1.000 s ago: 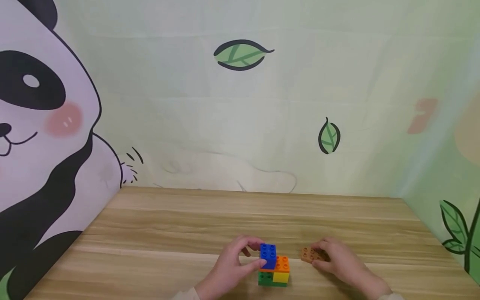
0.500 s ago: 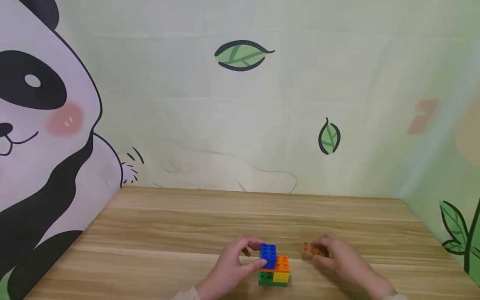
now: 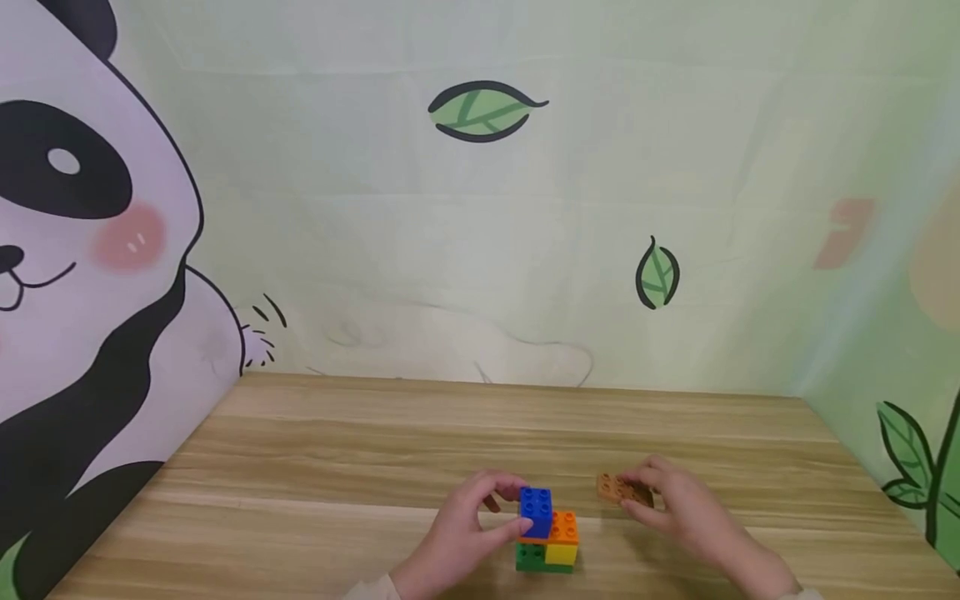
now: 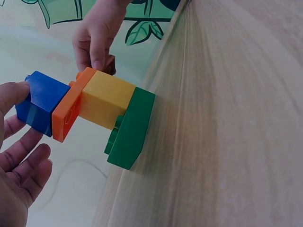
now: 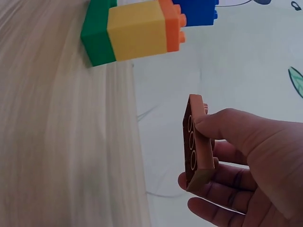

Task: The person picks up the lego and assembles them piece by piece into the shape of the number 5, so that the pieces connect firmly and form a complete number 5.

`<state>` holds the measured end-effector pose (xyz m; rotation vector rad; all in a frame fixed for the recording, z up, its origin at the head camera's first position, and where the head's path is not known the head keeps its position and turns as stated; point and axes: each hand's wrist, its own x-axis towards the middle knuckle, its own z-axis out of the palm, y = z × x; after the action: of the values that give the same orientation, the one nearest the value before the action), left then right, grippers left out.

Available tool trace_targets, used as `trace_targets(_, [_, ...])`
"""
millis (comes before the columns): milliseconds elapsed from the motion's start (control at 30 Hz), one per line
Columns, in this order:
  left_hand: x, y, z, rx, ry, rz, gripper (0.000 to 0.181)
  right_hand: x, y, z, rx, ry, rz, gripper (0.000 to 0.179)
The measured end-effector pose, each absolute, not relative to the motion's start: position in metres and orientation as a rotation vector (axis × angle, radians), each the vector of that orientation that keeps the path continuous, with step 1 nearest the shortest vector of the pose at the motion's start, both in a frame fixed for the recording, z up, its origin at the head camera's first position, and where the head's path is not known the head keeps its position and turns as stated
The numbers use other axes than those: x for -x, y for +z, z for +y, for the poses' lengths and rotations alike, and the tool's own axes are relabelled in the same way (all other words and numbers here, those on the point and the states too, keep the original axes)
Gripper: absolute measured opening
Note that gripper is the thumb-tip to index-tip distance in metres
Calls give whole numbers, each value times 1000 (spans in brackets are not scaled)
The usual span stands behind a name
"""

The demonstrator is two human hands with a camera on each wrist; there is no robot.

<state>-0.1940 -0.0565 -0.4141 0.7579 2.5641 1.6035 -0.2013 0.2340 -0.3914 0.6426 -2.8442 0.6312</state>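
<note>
My left hand [image 3: 465, 525] pinches a blue brick [image 3: 536, 515] between thumb and fingers. That brick sits on the left part of a flat orange brick [image 3: 565, 528], which rests on a yellow brick [image 3: 562, 554]. Below them all, a flat green brick [image 4: 130, 137] forms the base on the table, some of its studs bare. To the right of the stack, my right hand [image 3: 686, 508] grips a flat brown brick [image 3: 611, 487] by thumb and fingers. The right wrist view shows the brown brick's hollow underside, raised off the wood.
The wooden table [image 3: 337, 467] runs back to a pale green cloth backdrop [image 3: 480, 250] printed with leaves. A large panda picture [image 3: 135, 333] covers the left side, and a printed plant [image 3: 911, 458] is on the right.
My right hand has lifted the brown brick, moving it slightly back and left and tilting it. The left hand and the stack have stayed in place.
</note>
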Motion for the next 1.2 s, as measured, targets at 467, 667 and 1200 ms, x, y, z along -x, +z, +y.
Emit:
trace_targets(467, [194,-418,-54,-734,1632,2541,36,191,-374,226,-681,703,-2822,30])
trace_targets(667, [194,-419,-55,-738,1640,2554,37,189,-366,217,-679,704,-2818,26])
trace_targets(1200, [195,-421,-54,-794,1654,2558,36,190,-355,193,-823,777,-2709,26])
